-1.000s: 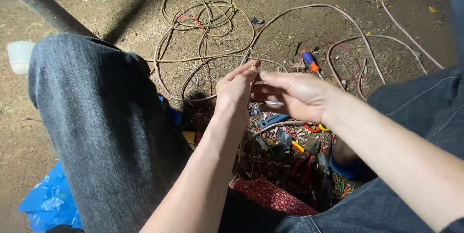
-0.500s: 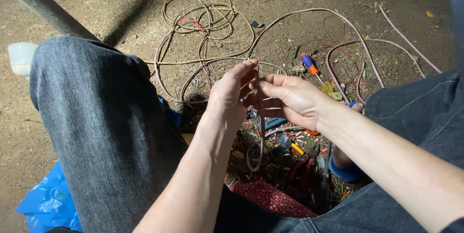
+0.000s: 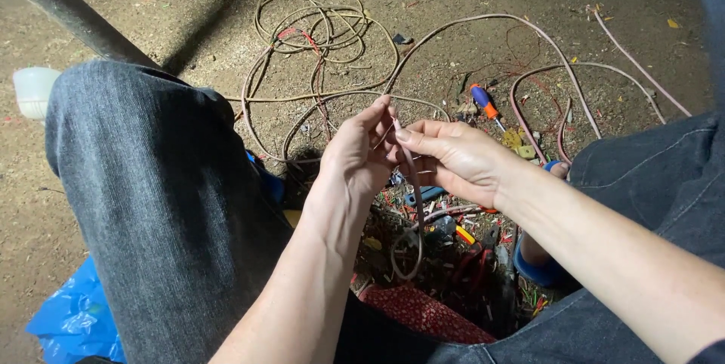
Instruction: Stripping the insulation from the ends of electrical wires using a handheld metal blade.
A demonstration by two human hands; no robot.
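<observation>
Pinkish cable (image 3: 413,183) now hangs in a loop below the hands, lower than half a second ago, its end held between both at knee height. Left hand (image 3: 355,156) and right hand (image 3: 453,160) each pinch it, fingertips nearly touching. Beyond lie tangled wires (image 3: 317,39), an orange-handled screwdriver (image 3: 483,101) and dirt ground (image 3: 189,1).

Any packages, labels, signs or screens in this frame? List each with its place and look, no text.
No labels, signs or screens.
Blue plastic bag: crumpled, on the ground at lower left beside the knee.
White plastic container: small, rounded, at the left edge on the dirt.
Both hands pinch a pale cable, not packaging.
</observation>
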